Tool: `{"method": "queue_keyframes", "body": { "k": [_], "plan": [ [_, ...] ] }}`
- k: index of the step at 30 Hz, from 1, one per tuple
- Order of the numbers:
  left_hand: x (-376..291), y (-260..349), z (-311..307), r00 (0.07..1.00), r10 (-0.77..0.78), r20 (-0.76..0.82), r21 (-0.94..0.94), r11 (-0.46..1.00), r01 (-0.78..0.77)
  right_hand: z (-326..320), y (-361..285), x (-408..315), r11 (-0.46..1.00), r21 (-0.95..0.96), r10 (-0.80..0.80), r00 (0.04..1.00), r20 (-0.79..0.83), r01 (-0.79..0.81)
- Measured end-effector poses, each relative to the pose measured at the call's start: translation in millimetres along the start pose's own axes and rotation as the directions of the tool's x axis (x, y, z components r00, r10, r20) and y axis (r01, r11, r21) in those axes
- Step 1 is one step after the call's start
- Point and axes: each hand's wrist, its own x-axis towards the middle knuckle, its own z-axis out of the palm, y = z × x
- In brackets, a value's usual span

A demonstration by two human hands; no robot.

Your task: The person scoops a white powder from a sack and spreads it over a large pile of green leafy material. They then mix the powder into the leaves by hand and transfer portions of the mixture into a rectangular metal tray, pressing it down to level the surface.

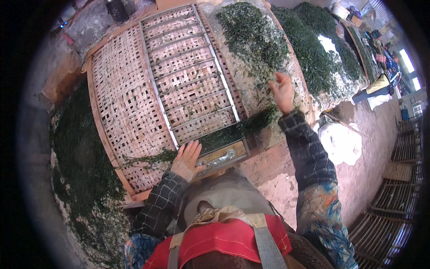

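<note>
A metal frame with several crossbars (224,78) lies on a woven bamboo screen (124,97) edged with wood. My left hand (188,160) lies nearly flat, fingers extended, at the frame's lower left corner, beside a dark green band of leafy material (218,138). Below that band is a wooden panel with a metal handle (223,157). My right hand (283,91) is raised over the stone-like ledge on the right, fingers apart and slightly curled, with nothing seen in it. Just above it spreads a pile of dark green shredded leaves (255,37).
More green material lies left of the screen (80,141) and on a surface at the right (305,50). A white bag (340,139) stands right of my right forearm. Slatted racks (383,215) line the lower right. A dark cylindrical container (117,10) stands at the top left.
</note>
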Motion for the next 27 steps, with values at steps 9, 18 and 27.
{"method": "queue_keyframes", "body": {
  "k": [9,18,27],
  "plan": [
    [4,8,-12,0.986,-0.085,0.144,0.062,0.995,0.076,54,80,111,0.971,-0.169,0.181,0.983,0.042,-0.172],
    [8,14,-18,0.973,-0.129,0.191,0.057,0.991,0.121,5,98,63,1.000,-0.007,-0.012,0.980,0.198,0.014],
    [3,10,-7,0.996,-0.068,0.066,0.158,0.986,0.056,15,69,77,0.998,-0.002,-0.063,0.977,0.205,0.064]
  ]
}}
